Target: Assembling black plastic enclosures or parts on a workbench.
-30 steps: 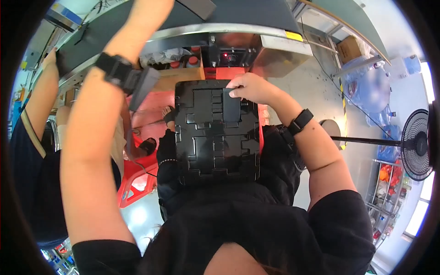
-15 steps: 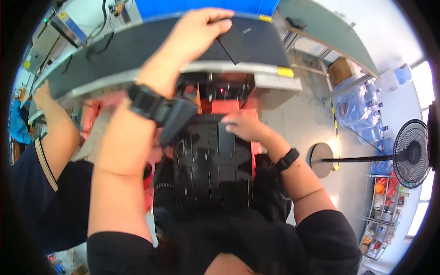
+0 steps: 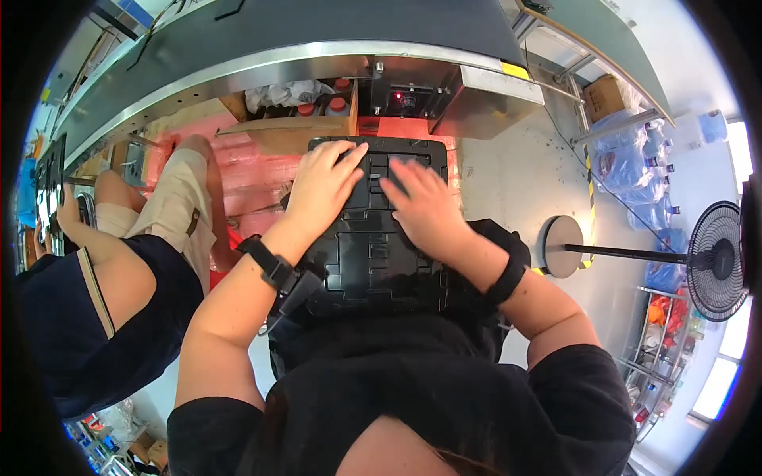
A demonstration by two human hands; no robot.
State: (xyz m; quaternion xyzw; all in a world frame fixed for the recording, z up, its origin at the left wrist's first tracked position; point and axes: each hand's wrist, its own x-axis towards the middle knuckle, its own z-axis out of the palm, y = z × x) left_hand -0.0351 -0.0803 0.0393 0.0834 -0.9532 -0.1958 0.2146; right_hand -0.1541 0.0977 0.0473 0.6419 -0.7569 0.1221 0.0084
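Black, rectangular, moulded-plastic tray (image 3: 349, 289). Left hand (image 3: 319, 189): over upper portion, grip indeterminate. Right hand (image 3: 426, 208): alongside, fingers spread wide.

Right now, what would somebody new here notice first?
Probably the shiny black moulded plastic tray in the middle, with the person's left hand and right hand over its far part. Next might come the round black standing fan at the far right, and the see-through blue plastic bottles above and left of it.
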